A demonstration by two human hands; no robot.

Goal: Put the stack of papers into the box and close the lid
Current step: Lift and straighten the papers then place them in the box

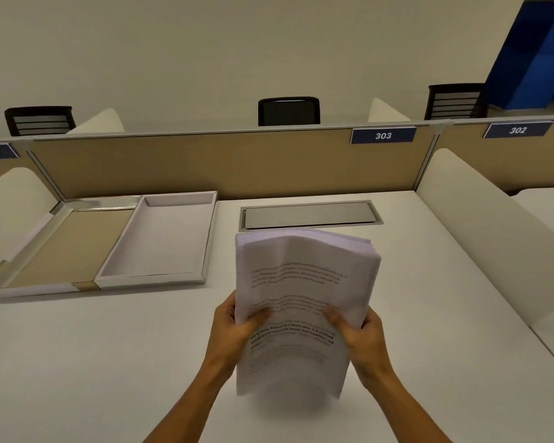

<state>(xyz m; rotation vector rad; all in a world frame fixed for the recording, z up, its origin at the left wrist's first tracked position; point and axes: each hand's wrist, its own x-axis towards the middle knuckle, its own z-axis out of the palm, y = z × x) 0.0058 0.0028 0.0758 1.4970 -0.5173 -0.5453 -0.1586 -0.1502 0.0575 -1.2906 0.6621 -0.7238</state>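
One thick stack of printed white sheets is lifted off the desk, its top edge fanned loose and its middle bowed upward, with lines of black text across the top page. Both hands clamp it near its lower half: the left hand closed on the left edge with its thumb on the top page, the right hand closed on the right edge likewise. The box lies well to the left on the desk, open and empty, its lid folded flat beside it.
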